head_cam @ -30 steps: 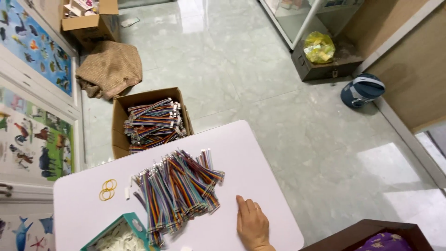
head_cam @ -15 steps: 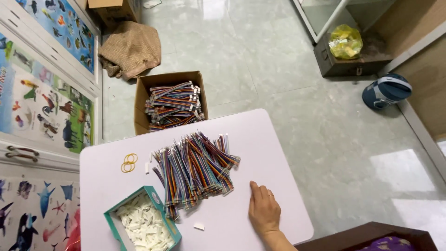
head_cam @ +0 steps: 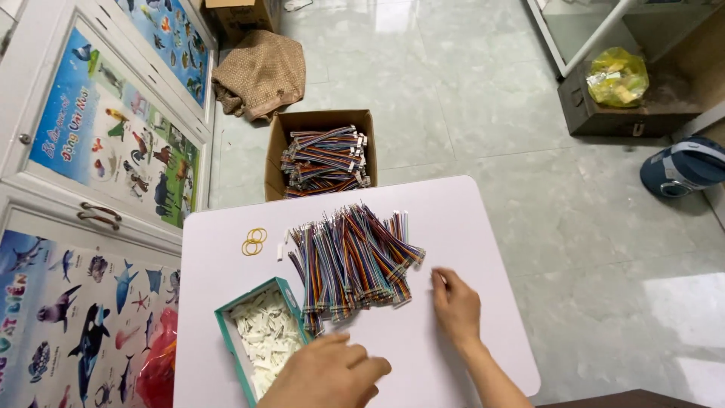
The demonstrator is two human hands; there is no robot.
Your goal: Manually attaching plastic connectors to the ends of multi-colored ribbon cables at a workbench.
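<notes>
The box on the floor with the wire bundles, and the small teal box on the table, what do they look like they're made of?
The floor box looks like plain brown corrugated cardboard: matte, with raw open flaps. The teal box by the left hand seems thin printed card with a white inside; its finish is hard to judge. The pieces in it look like white plastic, though they are too small to be sure.

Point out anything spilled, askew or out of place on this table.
Little stands out. One small white connector lies loose on the white table, apart from the teal box of white connectors, beside the pile of rainbow ribbon cables. The pile is fanned, not spilled.
</notes>
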